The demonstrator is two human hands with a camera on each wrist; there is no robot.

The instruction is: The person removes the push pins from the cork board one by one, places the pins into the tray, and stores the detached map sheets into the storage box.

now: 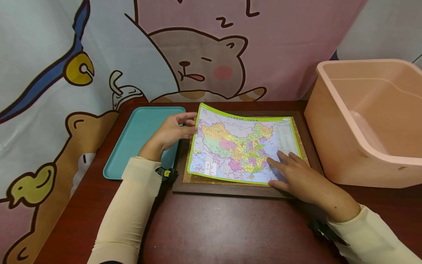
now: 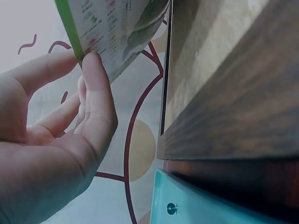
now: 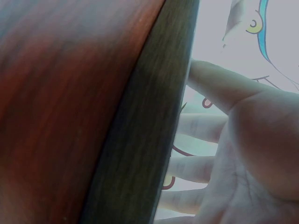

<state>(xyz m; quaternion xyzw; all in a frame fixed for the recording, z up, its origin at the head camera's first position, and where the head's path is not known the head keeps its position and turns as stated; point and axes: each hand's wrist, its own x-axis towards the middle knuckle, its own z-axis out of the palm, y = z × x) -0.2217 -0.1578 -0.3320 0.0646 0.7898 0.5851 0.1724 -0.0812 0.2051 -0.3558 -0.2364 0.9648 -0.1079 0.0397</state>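
Observation:
A map sheet [image 1: 230, 126] of China with a green border lies over a brown wooden frame [image 1: 227, 190] with a mottled tan panel [image 1: 194, 179] inside. Its left side is lifted and the sheet bows. My left hand [image 1: 173, 130] pinches the left edge between thumb and finger; the left wrist view shows the sheet's printed back [image 2: 110, 28] beside the fingertips. My right hand [image 1: 301, 179] has its fingers spread and fairly straight, with the fingertips on the map's lower right part. In the right wrist view the frame's side [image 3: 145, 112] hides the fingertips.
A teal tray [image 1: 140, 135] lies left of the frame, partly behind the left hand; a small round dark spot shows on it. To the right stands a large peach plastic bin [image 1: 343, 139]. The reddish-brown table [image 1: 214, 227] meets a cartoon-printed cloth [image 1: 211, 55] behind.

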